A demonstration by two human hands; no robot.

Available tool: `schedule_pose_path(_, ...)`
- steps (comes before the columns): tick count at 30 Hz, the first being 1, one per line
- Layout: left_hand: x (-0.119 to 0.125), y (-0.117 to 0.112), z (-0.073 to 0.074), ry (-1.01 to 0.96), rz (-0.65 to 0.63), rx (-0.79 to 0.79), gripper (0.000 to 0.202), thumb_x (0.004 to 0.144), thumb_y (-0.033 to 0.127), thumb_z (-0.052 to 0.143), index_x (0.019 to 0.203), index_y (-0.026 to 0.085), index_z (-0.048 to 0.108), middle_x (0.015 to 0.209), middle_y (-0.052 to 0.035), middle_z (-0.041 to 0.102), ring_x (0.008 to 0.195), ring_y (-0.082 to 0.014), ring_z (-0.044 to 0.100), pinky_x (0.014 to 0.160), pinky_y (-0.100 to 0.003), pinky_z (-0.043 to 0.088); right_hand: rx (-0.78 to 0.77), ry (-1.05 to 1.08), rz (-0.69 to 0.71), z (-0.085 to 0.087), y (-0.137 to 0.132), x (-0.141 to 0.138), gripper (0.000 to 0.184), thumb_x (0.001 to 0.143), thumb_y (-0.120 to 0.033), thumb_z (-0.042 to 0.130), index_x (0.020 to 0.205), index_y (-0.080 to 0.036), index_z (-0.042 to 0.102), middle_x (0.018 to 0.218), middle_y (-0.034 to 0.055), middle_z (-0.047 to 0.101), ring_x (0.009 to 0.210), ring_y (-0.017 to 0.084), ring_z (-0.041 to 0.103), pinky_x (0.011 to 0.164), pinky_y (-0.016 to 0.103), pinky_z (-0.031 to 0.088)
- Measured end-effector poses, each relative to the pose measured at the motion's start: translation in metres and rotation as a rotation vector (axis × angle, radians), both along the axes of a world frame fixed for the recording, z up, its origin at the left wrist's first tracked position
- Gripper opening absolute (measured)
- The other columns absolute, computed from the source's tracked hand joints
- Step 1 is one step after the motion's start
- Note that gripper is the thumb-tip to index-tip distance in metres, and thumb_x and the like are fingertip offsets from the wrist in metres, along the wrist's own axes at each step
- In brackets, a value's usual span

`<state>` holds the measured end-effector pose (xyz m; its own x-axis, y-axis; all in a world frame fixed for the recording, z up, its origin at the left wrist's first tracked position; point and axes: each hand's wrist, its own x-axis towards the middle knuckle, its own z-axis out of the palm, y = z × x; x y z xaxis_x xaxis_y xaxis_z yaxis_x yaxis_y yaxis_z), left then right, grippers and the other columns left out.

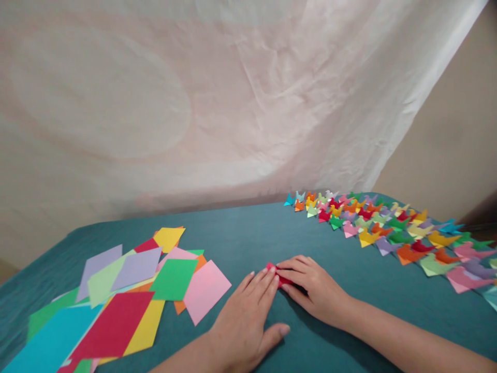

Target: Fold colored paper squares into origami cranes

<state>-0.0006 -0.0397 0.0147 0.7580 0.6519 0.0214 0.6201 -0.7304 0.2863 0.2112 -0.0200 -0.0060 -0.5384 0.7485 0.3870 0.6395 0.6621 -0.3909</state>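
A small folded piece of red origami paper (285,281) lies on the table between my hands, mostly covered by fingers. My left hand (248,313) rests palm down with its fingers stretched out, the fingertips pressing on the paper's left side and the thumb held apart. From the right, my right hand (313,287) has its fingers curled onto the same paper, with the thumb at its near edge. The exact shape of the fold is hidden under the fingertips.
Loose coloured paper squares, among them a pink sheet (207,292) and a green sheet (174,280), lie scattered at left. Several rows of folded paper birds, such as an orange bird (409,254), stand at right. A pale cloth (233,103) hangs behind the teal-covered table (233,238).
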Motion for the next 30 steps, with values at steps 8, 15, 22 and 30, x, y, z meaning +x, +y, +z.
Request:
schedule_pose_path(8,0.0008,-0.0002,0.0038,-0.001,0.002,-0.021,0.065,0.092,0.055,0.029,0.143,0.016,0.022,0.149,-0.0088,0.02,0.137,-0.024,0.019,0.112,-0.044,0.021,0.006,0.003,0.01,0.001,-0.0005,0.0001,0.023,0.089,-0.023,0.049,0.108,-0.023,0.062,0.11,0.0067,0.063,0.097,0.02,0.055,0.083,0.038,0.045)
schedule_pose_path(15,0.0007,0.0,0.0008,0.001,0.006,-0.009,0.065,0.091,0.055,0.029,0.143,0.017,0.022,0.15,-0.0083,0.019,0.137,-0.0236,0.019,0.112,-0.043,0.021,0.004,-0.005,0.006,-0.001,0.0007,-0.0001,0.021,0.089,-0.023,0.05,0.107,-0.023,0.062,0.11,0.0059,0.063,0.097,0.02,0.054,0.083,0.037,0.045)
schedule_pose_path(22,0.0002,0.001,0.0016,0.008,0.011,-0.001,0.064,0.092,0.055,0.029,0.142,0.017,0.024,0.149,-0.0083,0.023,0.136,-0.024,0.022,0.11,-0.043,0.022,0.016,-0.009,0.01,0.0003,0.0003,0.0002,0.022,0.088,-0.024,0.051,0.108,-0.022,0.062,0.109,0.007,0.063,0.097,0.02,0.054,0.083,0.037,0.045)
schedule_pose_path(30,-0.0027,0.0049,0.0016,-0.023,0.034,0.001,0.058,0.093,0.052,0.03,0.141,0.02,0.027,0.146,-0.0073,0.032,0.132,-0.0242,0.03,0.108,-0.044,0.027,0.012,-0.018,0.004,-0.0002,0.0005,-0.0004,0.024,0.088,-0.025,0.052,0.111,-0.024,0.06,0.11,0.0061,0.062,0.097,0.02,0.054,0.083,0.037,0.044)
